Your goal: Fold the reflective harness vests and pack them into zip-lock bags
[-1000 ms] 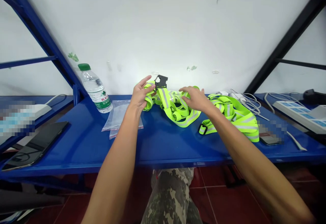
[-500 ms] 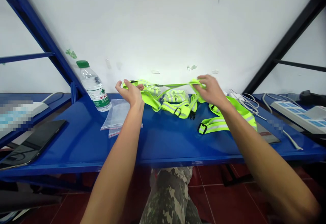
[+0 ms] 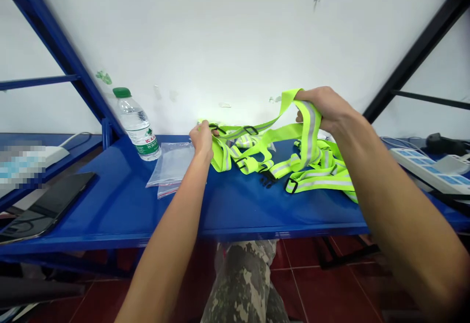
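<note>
Neon yellow-green straps (image 3: 311, 134) with silver reflective stripes and black buckles lie across the back of the blue table, partly lifted. My left hand (image 3: 202, 139) is closed on the left end of the straps, just right of the plastic bags. Raised near the wall, my right hand (image 3: 323, 105) grips a strap that loops over its fingers and hangs down in front. Between the hands, strap lengths run slightly slack above a loose pile. One black buckle (image 3: 292, 185) rests on the table below the right hand, beside more tangled strap.
A water bottle (image 3: 138, 127) with a green cap stands at the back left, next to clear zip bags (image 3: 171, 166). A dark tablet (image 3: 47, 205) lies far left. Power strips (image 3: 433, 169) and cables sit at the right. Blue frame posts rise at the left.
My right hand has moved right and up, drawing strap with it. My left hand has shifted right and closed on the strap. The strap between them has spread out.
</note>
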The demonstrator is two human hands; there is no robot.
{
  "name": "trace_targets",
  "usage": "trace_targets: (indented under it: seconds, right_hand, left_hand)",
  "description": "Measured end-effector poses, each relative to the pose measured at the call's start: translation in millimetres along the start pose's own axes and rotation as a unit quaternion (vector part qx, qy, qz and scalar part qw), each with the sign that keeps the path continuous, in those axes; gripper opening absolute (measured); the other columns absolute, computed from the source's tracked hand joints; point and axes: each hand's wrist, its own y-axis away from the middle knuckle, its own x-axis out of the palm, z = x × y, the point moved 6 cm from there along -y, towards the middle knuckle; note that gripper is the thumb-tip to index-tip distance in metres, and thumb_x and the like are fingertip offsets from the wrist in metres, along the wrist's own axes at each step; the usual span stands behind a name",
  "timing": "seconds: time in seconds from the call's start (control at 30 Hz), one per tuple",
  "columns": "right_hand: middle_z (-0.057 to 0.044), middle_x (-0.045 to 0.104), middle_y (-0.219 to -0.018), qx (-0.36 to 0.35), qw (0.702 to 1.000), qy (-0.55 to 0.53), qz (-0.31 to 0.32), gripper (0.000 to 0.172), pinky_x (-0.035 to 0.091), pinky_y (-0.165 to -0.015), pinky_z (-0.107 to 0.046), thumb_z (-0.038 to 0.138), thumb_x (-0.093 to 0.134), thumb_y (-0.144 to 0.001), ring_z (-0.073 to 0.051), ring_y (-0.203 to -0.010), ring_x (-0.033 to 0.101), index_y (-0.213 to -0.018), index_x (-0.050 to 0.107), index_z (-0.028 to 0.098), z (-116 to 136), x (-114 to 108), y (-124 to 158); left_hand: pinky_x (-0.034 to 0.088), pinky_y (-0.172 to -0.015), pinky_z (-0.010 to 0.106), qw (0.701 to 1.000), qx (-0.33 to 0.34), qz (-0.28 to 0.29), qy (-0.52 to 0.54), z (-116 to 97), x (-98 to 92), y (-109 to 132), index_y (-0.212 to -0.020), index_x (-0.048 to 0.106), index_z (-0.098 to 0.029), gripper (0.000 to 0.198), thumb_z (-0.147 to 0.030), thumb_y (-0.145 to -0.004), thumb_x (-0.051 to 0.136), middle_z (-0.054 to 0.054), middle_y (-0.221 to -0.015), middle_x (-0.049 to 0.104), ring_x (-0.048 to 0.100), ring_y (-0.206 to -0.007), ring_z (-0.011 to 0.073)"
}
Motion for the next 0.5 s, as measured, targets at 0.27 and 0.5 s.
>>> trace_targets:
  seconds: [0.27,0.5]
  right_hand:
    - [-0.002,0.059,-0.061,-0.04,0.993,-0.098,0.058,0.023,0.057,-0.057,-0.032,0.035,0.059,-0.091,-0.016,-0.058,0.062,-0.076,0.054,0.019,25,18,-4]
    - [0.003,0.053,-0.061,-0.194,0.973,0.061,0.108,0.017,0.051,-0.058,-0.027,0.018,0.072,-0.075,-0.012,-0.06,0.054,-0.076,0.055,0.021,49,31,14]
  left_hand:
    - [0.04,-0.108,0.042,0.872,0.3,0.209,-0.325,-33,39.5,58,-0.131,0.059,-0.012,0.067,-0.055,-0.08,0.065,0.017,-0.134,0.061,0.055,-0.126,0.0314]
    - [0.047,-0.099,0.041,0.84,0.327,0.313,-0.298,-53,86.2,55,-0.118,0.069,-0.015,0.038,-0.016,-0.081,0.06,0.011,-0.115,0.071,0.065,-0.109,0.0277]
